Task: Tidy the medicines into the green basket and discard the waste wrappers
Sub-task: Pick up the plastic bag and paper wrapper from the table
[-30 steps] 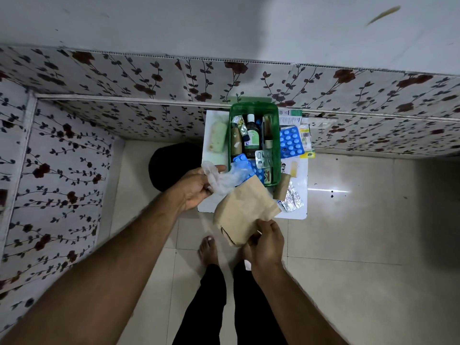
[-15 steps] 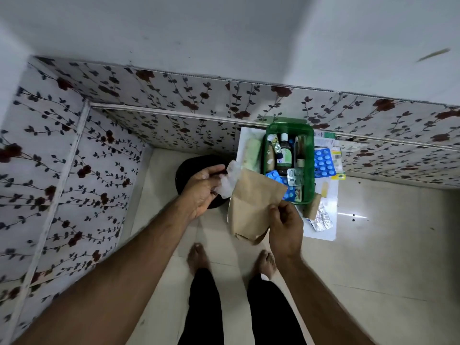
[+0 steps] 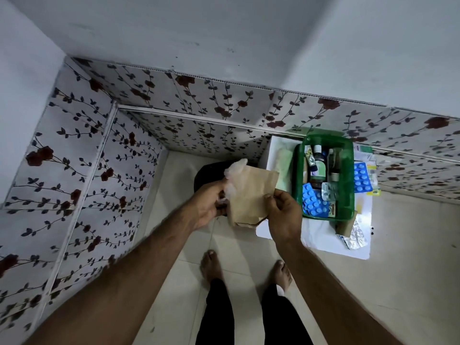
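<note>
A brown paper bag (image 3: 249, 195) hangs between both hands, over a black bin (image 3: 206, 174) on the floor. My right hand (image 3: 282, 212) pinches the bag's right edge. My left hand (image 3: 207, 207) grips a crumpled clear plastic wrapper (image 3: 235, 170) against the bag's left side. To the right, the green basket (image 3: 348, 175) stands on a small white table (image 3: 316, 237), holding bottles, a tube and blue pill strips (image 3: 313, 200).
Another blue pill strip (image 3: 362, 176), leaflets, a small brown packet and a silver foil strip (image 3: 354, 236) lie on the table beside the basket. Flower-patterned wall panels close off the left and far sides. My bare feet stand on the tiled floor.
Both hands have carried the paper bag and plastic wrapper leftward, off the table and over the black bin. My view has turned left, so the table sits further right.
</note>
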